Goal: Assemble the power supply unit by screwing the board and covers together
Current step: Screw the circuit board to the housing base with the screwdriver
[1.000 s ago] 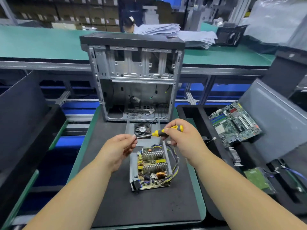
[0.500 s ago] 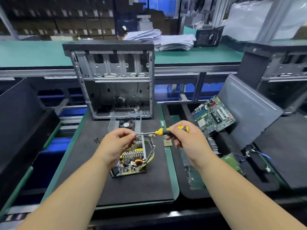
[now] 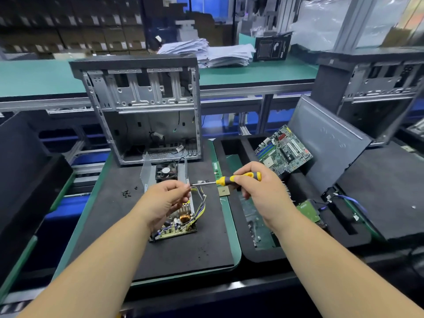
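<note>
You are pinching with your left hand (image 3: 165, 198) at the screwdriver (image 3: 229, 180) tip, probably seating a screw. The power supply board (image 3: 179, 221) is lying at 6 o'clock beneath it. Your right hand (image 3: 254, 187) is gripping the handle. Next, lower the tip onto a mounting hole.

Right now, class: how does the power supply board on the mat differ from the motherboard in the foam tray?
The power supply board lies flat on the black mat, while the motherboard leans tilted in the foam tray. The power supply board is yellowish with a copper coil and trailing wires; the motherboard is green with slots and looks larger. The left hand partly covers the power supply board; nothing touches the motherboard. Both are bare circuit boards.
</note>
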`<state>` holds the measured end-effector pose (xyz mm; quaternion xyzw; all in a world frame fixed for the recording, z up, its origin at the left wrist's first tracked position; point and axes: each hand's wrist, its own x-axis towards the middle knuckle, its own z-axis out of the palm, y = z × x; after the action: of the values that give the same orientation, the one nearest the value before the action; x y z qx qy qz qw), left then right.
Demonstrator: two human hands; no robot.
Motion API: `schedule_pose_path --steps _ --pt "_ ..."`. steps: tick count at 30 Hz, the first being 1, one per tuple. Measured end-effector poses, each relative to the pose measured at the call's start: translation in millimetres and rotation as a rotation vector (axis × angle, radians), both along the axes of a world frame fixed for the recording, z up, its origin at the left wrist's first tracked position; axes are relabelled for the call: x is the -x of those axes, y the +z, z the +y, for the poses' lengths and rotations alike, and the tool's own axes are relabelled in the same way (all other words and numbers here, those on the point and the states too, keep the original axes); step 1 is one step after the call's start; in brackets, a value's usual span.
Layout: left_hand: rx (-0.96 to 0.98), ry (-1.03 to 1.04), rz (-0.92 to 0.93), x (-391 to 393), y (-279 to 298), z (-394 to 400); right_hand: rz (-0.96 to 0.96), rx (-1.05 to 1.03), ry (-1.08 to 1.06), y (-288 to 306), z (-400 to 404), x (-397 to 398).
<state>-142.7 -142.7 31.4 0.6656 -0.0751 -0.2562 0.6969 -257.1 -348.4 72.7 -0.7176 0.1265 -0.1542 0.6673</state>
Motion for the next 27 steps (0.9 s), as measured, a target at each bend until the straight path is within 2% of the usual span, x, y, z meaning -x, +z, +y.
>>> schedule_pose_path --steps 16,20,27 --pt "-0.062 -0.123 -0.027 -30.4 -6.7 11.6 0.043 0.055 -0.046 -2.4 25.0 -16.6" --pt "-0.112 -0.135 -0.114 -35.6 -13.0 24.0 0.078 0.091 -0.015 -5.1 31.5 -22.0" --pt "-0.083 -0.110 -0.215 -42.1 -31.9 43.8 0.087 -0.010 0.025 -14.0 39.3 -33.3"
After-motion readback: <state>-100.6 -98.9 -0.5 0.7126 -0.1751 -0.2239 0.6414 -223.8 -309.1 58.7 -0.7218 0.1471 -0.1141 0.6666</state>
